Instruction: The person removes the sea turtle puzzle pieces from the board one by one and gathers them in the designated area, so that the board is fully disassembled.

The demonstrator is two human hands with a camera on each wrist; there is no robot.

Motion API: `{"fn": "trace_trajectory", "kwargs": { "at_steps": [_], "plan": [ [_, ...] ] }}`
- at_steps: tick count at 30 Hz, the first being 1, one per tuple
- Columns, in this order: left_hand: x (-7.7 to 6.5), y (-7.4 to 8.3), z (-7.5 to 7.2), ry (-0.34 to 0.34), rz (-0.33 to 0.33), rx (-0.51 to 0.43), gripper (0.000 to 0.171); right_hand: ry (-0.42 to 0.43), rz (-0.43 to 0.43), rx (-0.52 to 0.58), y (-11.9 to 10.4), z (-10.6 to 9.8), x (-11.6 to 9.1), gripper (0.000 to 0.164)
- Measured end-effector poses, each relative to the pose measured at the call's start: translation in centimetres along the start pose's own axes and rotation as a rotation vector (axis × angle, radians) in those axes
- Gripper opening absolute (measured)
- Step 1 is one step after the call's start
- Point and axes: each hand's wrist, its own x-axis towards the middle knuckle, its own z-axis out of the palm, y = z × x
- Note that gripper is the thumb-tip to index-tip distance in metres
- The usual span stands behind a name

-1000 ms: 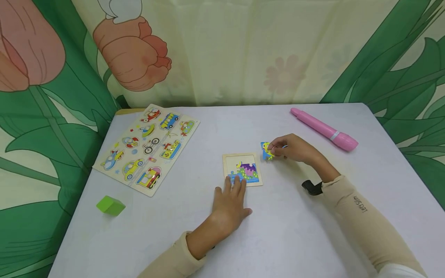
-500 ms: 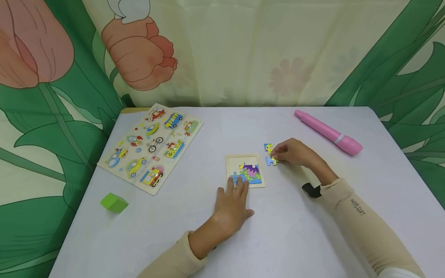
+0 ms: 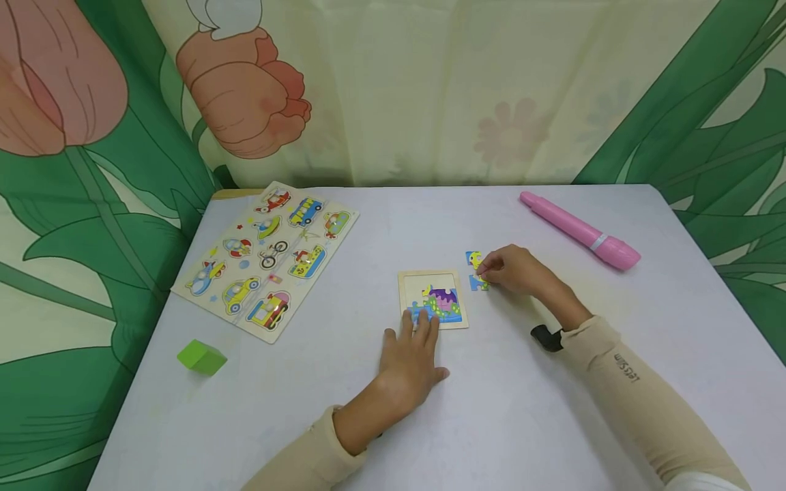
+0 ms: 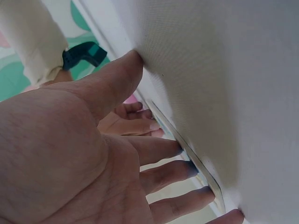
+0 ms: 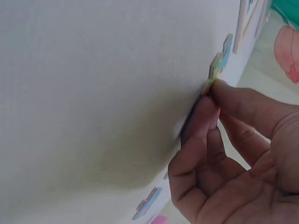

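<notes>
A small square jigsaw tray [image 3: 430,278] with a pale wooden rim lies mid-table, its lower right filled with purple, green and blue pieces. My left hand [image 3: 405,375] rests its spread, straight fingers on the tray's near edge; in the left wrist view the fingertips [image 4: 205,198] lie over the rim. Just right of the tray, my right hand [image 3: 518,273] pinches a blue and yellow jigsaw piece [image 5: 219,63] between thumb and fingers, low at the tabletop. Another yellow and blue piece [image 3: 472,257] lies directly behind it, partly covered by the fingers.
A vehicle peg puzzle board [image 3: 264,266] lies at the back left, with a green block [image 3: 201,358] in front of it. At the back right is a pink marker-shaped tube [image 3: 580,230]. Loose pieces [image 5: 147,204] lie beyond the right hand in its wrist view.
The right hand has drawn the pinched piece slightly toward the near side, uncovering a gap from the other piece. The left hand stays on the tray. The head view has shifted a little.
</notes>
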Motion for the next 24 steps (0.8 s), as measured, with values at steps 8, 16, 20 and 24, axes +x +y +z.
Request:
{"fn": "trace_trajectory", "kwargs": {
  "at_steps": [8, 16, 20, 24],
  "plan": [
    [0.0, 0.0, -0.1, -0.001, -0.001, 0.001, 0.084, 0.028, -0.01, -0.007, 0.1, 0.4, -0.1, 0.012],
    [0.2, 0.0, 0.1, -0.005, -0.008, -0.014, 0.085, 0.03, -0.054, -0.014, 0.2, 0.0, 0.0, 0.014],
    [0.2, 0.0, 0.0, 0.004, -0.006, -0.001, 0.086, 0.036, -0.061, -0.008, -0.3, -0.1, 0.0, 0.014],
    [0.1, 0.0, 0.0, 0.008, -0.007, 0.002, 0.086, 0.002, -0.121, -0.004, -1.6, 0.6, 0.3, 0.013]
  ]
}}
